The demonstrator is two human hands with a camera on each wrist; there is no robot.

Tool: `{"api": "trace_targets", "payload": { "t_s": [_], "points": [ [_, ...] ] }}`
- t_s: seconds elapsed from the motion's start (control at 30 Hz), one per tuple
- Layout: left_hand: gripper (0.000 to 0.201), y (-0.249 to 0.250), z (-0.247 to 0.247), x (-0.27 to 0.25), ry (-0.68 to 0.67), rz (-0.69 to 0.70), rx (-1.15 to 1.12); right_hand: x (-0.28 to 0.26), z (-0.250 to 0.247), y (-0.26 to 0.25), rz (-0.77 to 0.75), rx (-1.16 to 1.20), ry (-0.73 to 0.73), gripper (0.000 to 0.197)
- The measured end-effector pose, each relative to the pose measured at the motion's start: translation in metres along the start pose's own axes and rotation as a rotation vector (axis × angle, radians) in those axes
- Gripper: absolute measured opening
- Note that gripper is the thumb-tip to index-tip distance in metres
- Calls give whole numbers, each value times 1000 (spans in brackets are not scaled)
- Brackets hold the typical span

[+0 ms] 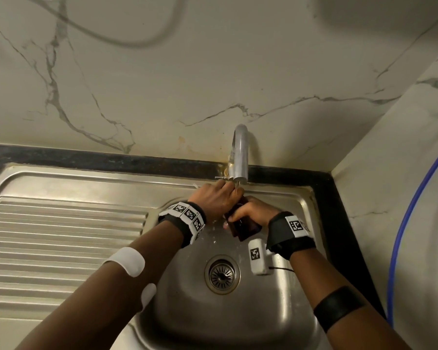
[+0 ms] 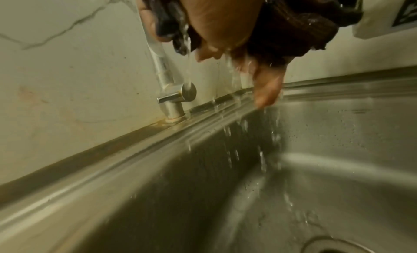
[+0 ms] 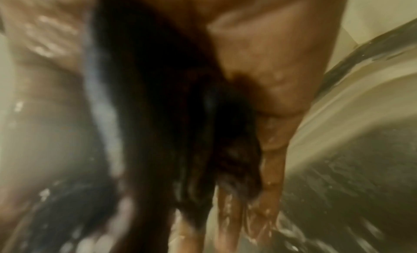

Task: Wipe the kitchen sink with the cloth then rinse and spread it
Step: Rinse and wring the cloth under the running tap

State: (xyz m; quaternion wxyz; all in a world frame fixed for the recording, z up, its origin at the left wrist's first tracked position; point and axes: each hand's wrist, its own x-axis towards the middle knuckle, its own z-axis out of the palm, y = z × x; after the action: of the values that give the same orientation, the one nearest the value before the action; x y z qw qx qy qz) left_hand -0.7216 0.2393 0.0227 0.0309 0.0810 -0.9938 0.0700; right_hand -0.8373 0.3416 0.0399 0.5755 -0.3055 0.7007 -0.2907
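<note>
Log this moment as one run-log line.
stage: rinse | cloth: dark, bunched under tap, water running | left hand: grips cloth | right hand: grips cloth | sink: wet | spread: not yet

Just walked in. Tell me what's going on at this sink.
A person is rinsing a dark cloth under the tap. Both hands grip it over the steel sink: the left hand holds the end up near the spout, the right hand holds it lower. Water runs off the cloth and fingers into the basin toward the drain. The cloth is bunched, not yet spread.
</note>
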Motion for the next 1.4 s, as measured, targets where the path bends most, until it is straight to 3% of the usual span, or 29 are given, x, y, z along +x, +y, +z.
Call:
{"api": "trace_targets", "payload": {
  "t_s": [0.07,0.2,0.27,0.33,0.53,0.63,0.77,0.87,1.0,1.13,1.27,1.4],
  "points": [
    [39,3,-7,4,-100,-27,77,0,-1,-3,-48,-36,13,35],
    [37,1,-22,6,-64,-1,70,5,7,-1,-164,114,91,40],
    [46,-3,-17,7,-14,33,77,10,10,3,-178,127,138,37],
    [52,-3,-14,8,-77,30,52,11,11,2,-176,8,202,36],
    [50,6,-10,9,-209,-198,-94,18,17,-2,-209,-406,394,25],
    [35,9,-12,9,-215,-234,-72,19,22,-2,-182,-616,502,15],
    [24,7,-19,8,-242,-239,-65,20,32,0,-245,-742,547,20],
    [22,5,-21,5,-291,-316,-212,26,35,4,-308,-842,540,19],
    [19,0,-19,6,-391,-433,-524,31,32,9,-415,-1006,576,41],
    [11,-4,-19,12,-384,-452,-703,27,23,6,-554,-1117,642,33],
    [17,-1,-16,16,-307,-435,-744,19,15,9,-601,-1028,698,31],
    [55,-3,-9,4,-260,-430,-892,10,12,16,-393,-844,645,57]
  ]
}}
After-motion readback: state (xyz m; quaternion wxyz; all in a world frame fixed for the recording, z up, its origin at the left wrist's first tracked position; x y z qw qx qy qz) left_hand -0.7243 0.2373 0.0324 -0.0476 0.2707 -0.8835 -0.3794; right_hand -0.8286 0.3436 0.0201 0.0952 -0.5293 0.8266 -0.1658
